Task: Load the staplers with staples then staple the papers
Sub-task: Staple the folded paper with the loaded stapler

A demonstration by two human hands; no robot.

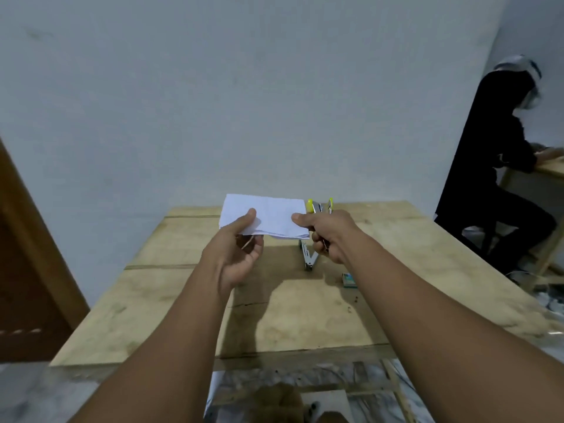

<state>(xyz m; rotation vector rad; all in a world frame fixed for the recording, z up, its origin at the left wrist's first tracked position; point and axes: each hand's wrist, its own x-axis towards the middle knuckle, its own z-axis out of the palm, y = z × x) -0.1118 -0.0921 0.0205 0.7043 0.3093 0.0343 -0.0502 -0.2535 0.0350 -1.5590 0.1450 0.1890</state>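
Left hand (236,251) pinches the white papers (268,216) at their near left corner, thumb on top and fingers curled beneath. Right hand (331,236) is closed around a yellow stapler (317,207), with its thumb at the stack's right edge. Under that fist, an open metal stapler (308,257) lies on the wooden table (183,300), and a small staple box (349,279) sits nearer the camera.
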